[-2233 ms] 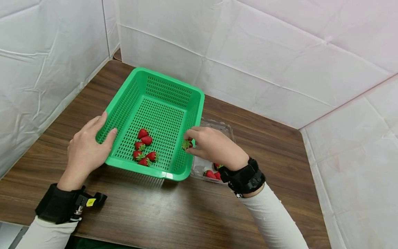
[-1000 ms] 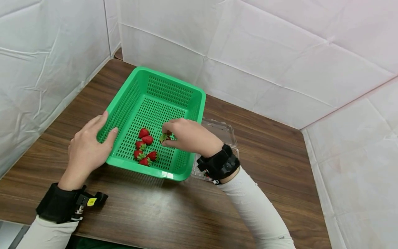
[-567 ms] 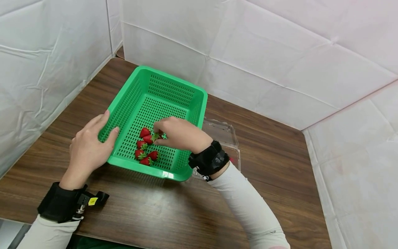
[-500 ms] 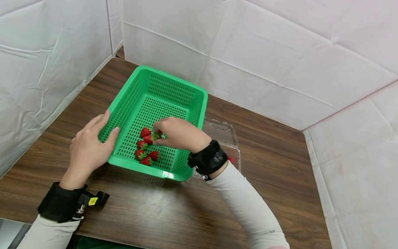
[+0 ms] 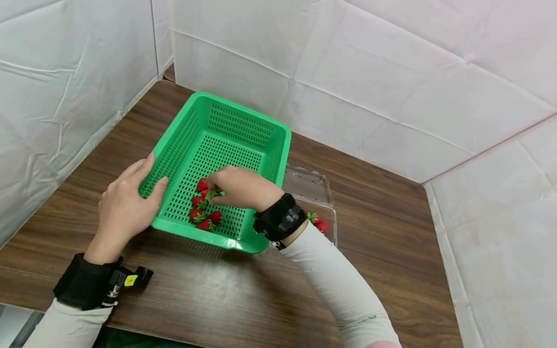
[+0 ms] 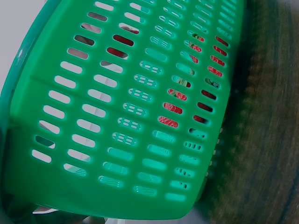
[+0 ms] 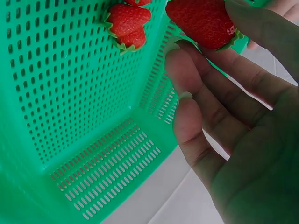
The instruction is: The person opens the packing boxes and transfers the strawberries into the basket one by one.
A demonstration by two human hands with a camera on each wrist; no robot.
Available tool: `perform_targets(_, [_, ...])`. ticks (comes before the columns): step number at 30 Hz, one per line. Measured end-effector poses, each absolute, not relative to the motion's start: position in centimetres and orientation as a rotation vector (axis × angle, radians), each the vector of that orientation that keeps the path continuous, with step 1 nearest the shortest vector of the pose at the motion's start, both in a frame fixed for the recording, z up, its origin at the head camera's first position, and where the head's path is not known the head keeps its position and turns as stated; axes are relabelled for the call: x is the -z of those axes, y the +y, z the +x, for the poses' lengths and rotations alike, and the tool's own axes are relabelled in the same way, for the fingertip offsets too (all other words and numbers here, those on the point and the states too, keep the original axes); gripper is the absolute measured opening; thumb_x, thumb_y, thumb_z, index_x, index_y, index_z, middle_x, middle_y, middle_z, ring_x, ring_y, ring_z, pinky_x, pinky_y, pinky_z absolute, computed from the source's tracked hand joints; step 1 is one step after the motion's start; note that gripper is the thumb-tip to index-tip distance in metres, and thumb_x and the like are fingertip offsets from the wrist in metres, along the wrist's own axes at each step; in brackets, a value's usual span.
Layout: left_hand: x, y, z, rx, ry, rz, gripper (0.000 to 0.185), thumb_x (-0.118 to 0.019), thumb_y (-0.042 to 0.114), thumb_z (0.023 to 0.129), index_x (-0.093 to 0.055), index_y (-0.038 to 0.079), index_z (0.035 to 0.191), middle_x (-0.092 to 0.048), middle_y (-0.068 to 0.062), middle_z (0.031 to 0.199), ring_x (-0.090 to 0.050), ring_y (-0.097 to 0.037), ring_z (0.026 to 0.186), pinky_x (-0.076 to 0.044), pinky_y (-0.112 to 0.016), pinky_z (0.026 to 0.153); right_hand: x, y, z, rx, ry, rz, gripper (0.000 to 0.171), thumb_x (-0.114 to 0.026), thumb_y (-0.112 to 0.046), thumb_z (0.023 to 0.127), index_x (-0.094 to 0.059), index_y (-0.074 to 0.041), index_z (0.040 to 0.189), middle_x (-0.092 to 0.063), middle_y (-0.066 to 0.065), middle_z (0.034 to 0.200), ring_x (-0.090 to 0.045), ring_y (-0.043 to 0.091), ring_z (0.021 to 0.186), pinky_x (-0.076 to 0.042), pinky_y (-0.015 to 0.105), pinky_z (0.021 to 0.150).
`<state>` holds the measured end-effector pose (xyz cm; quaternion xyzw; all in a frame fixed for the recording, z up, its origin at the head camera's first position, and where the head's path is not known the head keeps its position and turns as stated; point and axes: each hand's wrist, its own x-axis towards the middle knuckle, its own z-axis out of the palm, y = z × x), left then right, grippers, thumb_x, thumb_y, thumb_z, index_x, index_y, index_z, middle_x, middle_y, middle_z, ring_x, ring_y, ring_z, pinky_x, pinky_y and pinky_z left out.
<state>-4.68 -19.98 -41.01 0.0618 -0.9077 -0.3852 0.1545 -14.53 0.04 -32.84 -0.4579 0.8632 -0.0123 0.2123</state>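
Pinching one strawberry [image 7: 201, 22] between thumb and fingers, the person's right hand [image 5: 241, 187] reaches over the right wall and down into the green basket [image 5: 228, 152]. On my right wrist feed the red berry sits high in that grip, leafy end toward the palm, with the lower fingers bent loosely beneath it. From the head camera I make out only its leaves at the fingertips, just beside the berries already lying there; I cannot tell whether it touches them.

Six more strawberries [image 5: 204, 225] lie on the basket's slotted floor, bunched toward the near left, the upper ones partly hidden from me by the fingers. The left hand [image 5: 130, 203] grips the basket's left rim, thumb over the inside and fingers outside. Its own wrist feed gives me mostly the slotted green wall, with red showing through some of the slots.

Right of the basket, a clear plastic box [image 5: 329, 216] lies open on the dark wooden worktop [image 5: 383, 251], its lid [image 5: 310, 187] toward the back. I can see more strawberries [image 5: 321, 226] inside it, partly covered by the right forearm.

Black straps [image 5: 82, 282] circle both wrists above white sleeves [image 5: 344, 285]. White sheeting [image 5: 326, 63] hangs behind the worktop.
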Motion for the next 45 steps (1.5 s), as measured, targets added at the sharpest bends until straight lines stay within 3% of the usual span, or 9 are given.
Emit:
perform_targets(7, [41.0,-20.0,-4.7,1.097,-2.603,0.174,0.056,-0.05,0.035,0.1,-0.036,0.017,0.151,-0.044,-0.021,0.147,-0.053,-0.055,0.108,-0.041,-0.057,0.066,33.4,-0.6,-14.6,-0.01,2.368,-1.237,0.012,-0.067,-0.026,0.092,-0.062,-0.015,0.091,-0.046,-0.006,0.079,-0.041,0.008,0.071,-0.034,0.02,0.065])
perform_targets(13, [41.1,-20.0,-4.7,1.098,-2.601,0.172,0.056,-0.049,0.035,0.1,-0.035,0.017,0.151,-0.044,-0.021,0.147,-0.053,-0.055,0.107,-0.041,-0.057,0.067,33.9,-1.4,-14.6,-0.086,2.354,-1.244,0.027,-0.069,-0.025,0.091,-0.049,-0.015,0.074,-0.033,-0.004,0.072,-0.034,0.008,0.067,-0.028,0.02,0.06])
perform_targets(18, [41.0,-19.9,-4.6,1.105,-2.602,0.167,0.056,-0.049,0.035,0.101,-0.035,0.017,0.151,-0.043,-0.021,0.148,-0.052,-0.055,0.109,-0.041,-0.061,0.072,34.5,-1.9,-14.7,-0.145,2.339,-1.26,0.027,-0.071,-0.022,0.09,-0.053,-0.016,0.071,-0.038,-0.006,0.069,-0.037,0.007,0.065,-0.032,0.018,0.059])
perform_targets(33, [41.1,-20.0,-4.7,1.106,-2.602,0.172,0.056,-0.049,0.036,0.1,-0.035,0.018,0.152,-0.043,-0.021,0.148,-0.05,-0.056,0.112,-0.039,-0.066,0.078,35.6,-2.2,-14.4,-0.22,2.323,-1.21,0.023,-0.068,-0.005,0.088,-0.05,-0.014,0.077,-0.034,-0.005,0.073,-0.032,0.008,0.068,-0.029,0.02,0.057])
perform_targets(40, [41.3,-19.9,-4.7,1.1,-2.601,0.166,0.056,-0.049,0.036,0.1,-0.035,0.017,0.151,-0.043,-0.021,0.148,-0.052,-0.055,0.111,-0.041,-0.062,0.074,36.0,-2.0,-14.5,-0.217,2.319,-1.201,0.019,-0.07,-0.006,0.087,-0.053,-0.013,0.084,-0.031,-0.005,0.074,-0.033,0.008,0.067,-0.029,0.02,0.056])
perform_targets(45, [41.2,-20.0,-4.7,1.114,-2.607,0.18,0.056,-0.049,0.036,0.1,-0.035,0.018,0.152,-0.042,-0.021,0.149,-0.05,-0.055,0.113,-0.04,-0.065,0.079,36.0,-1.9,-14.6,-0.188,2.336,-1.213,0.022,-0.068,-0.002,0.086,-0.05,-0.013,0.08,-0.031,-0.004,0.074,-0.032,0.009,0.068,-0.028,0.02,0.057])
